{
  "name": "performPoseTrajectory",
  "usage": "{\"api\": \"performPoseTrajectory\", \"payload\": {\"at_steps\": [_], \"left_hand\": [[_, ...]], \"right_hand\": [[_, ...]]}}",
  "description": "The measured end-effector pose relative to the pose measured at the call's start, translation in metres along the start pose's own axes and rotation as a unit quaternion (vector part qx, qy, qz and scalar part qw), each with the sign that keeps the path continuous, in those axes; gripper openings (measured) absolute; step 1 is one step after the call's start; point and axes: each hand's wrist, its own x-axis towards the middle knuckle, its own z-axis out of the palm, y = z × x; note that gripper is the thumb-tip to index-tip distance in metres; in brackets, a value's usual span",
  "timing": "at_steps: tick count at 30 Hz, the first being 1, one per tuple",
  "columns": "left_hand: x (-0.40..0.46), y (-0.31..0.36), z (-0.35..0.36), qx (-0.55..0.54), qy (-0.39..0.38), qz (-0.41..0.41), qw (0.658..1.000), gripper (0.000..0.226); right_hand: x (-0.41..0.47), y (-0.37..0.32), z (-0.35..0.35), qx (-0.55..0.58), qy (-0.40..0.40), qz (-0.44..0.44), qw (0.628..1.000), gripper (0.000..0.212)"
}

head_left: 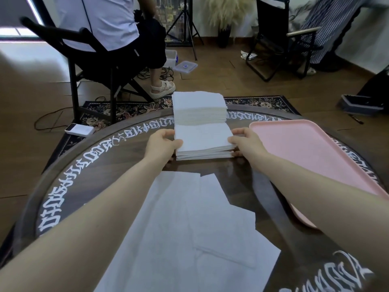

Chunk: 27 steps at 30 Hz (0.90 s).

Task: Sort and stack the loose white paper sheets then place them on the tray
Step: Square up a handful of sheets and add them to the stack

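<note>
Head view: left hand (pixel 163 142) and right hand (pixel 245 140) clamp the near paper stack (pixel 203 142) by its sides on the round dark table (pixel 69 171). Behind the stack stands a taller pile (pixel 199 107), right of it the pink tray (pixel 311 152), nearer lie loose sheets (pixel 189 232); beyond, wooden floor (pixel 231 81) and a folding chair (pixel 280 39).

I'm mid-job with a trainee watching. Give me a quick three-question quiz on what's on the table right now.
1. True or false: the pink tray already holds paper.
2. Which stack do the left hand and right hand grip?
A. the tall far stack
B. the near stack
C. the loose sheets
3. Fill in: the loose sheets lie on the round table, ____ to the person than both stacks.

Key
1. False: no paper lies on it.
2. B: one hand holds each side of it.
3. nearer
</note>
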Motion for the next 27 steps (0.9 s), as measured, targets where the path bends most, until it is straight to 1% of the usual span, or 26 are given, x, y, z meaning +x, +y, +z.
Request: {"api": "performPoseTrajectory", "payload": {"at_steps": [1,2,3,4,5,6,7,8,9,10,11,13,15,17,20,21,22,24,25,27], "left_hand": [[-0.001,0.001,-0.002,0.014,0.005,0.007,1.000,0.042],[-0.003,0.001,-0.005,0.045,0.009,0.024,0.999,0.050],[-0.006,0.001,-0.008,0.108,0.005,0.052,0.993,0.060],[-0.009,0.002,-0.013,0.204,-0.007,0.087,0.975,0.070],[-0.013,0.002,-0.017,0.317,-0.023,0.124,0.940,0.079],[-0.015,0.002,-0.019,0.419,-0.037,0.157,0.894,0.085],[-0.018,0.002,-0.019,0.489,-0.047,0.185,0.851,0.087],[-0.020,0.002,-0.017,0.525,-0.053,0.205,0.824,0.083],[-0.021,0.002,-0.014,0.534,-0.054,0.219,0.815,0.076],[-0.022,0.003,-0.011,0.529,-0.052,0.229,0.816,0.067],[-0.023,0.003,-0.008,0.522,-0.047,0.237,0.818,0.059],[-0.024,0.004,-0.003,0.523,-0.040,0.243,0.816,0.050],[-0.024,0.003,0.000,0.532,-0.039,0.246,0.809,0.046],[-0.023,0.002,0.001,0.535,-0.037,0.248,0.807,0.044],[-0.023,0.003,-0.003,0.522,-0.044,0.240,0.818,0.048],[-0.024,0.005,-0.007,0.511,-0.058,0.232,0.826,0.053],[-0.027,0.008,-0.012,0.489,-0.076,0.216,0.842,0.061],[-0.037,0.014,-0.030,0.412,-0.102,0.169,0.890,0.071],[-0.044,0.016,-0.041,0.371,-0.097,0.156,0.911,0.071],[-0.061,0.016,-0.065,0.317,-0.059,0.143,0.936,0.060]], "right_hand": [[0.000,0.000,-0.001,-0.017,0.008,-0.003,1.000,0.018],[-0.001,0.000,-0.003,-0.044,0.017,-0.016,0.999,0.028],[-0.003,0.000,-0.006,-0.076,0.022,-0.040,0.996,0.038],[-0.005,0.000,-0.010,-0.109,0.017,-0.074,0.991,0.046],[-0.010,0.000,-0.014,-0.147,-0.003,-0.109,0.983,0.053],[-0.014,0.000,-0.018,-0.200,-0.032,-0.141,0.969,0.060],[-0.017,0.002,-0.021,-0.269,-0.064,-0.168,0.946,0.066],[-0.020,0.004,-0.021,-0.345,-0.086,-0.193,0.915,0.070],[-0.021,0.007,-0.021,-0.411,-0.089,-0.216,0.881,0.071],[-0.023,0.010,-0.019,-0.452,-0.076,-0.236,0.857,0.067],[-0.023,0.012,-0.017,-0.465,-0.056,-0.250,0.847,0.061],[-0.023,0.013,-0.015,-0.452,-0.025,-0.261,0.853,0.050],[-0.021,0.014,-0.015,-0.444,-0.010,-0.264,0.856,0.043],[-0.022,0.016,-0.015,-0.440,-0.004,-0.272,0.856,0.040],[-0.025,0.018,-0.017,-0.438,-0.004,-0.280,0.854,0.040],[-0.028,0.017,-0.018,-0.439,-0.005,-0.277,0.855,0.041],[-0.031,0.016,-0.020,-0.438,-0.008,-0.271,0.857,0.043],[-0.040,0.013,-0.025,-0.422,-0.013,-0.249,0.872,0.046],[-0.046,0.012,-0.029,-0.410,-0.012,-0.237,0.881,0.048],[-0.060,0.009,-0.035,-0.390,-0.008,-0.214,0.895,0.050]]}}
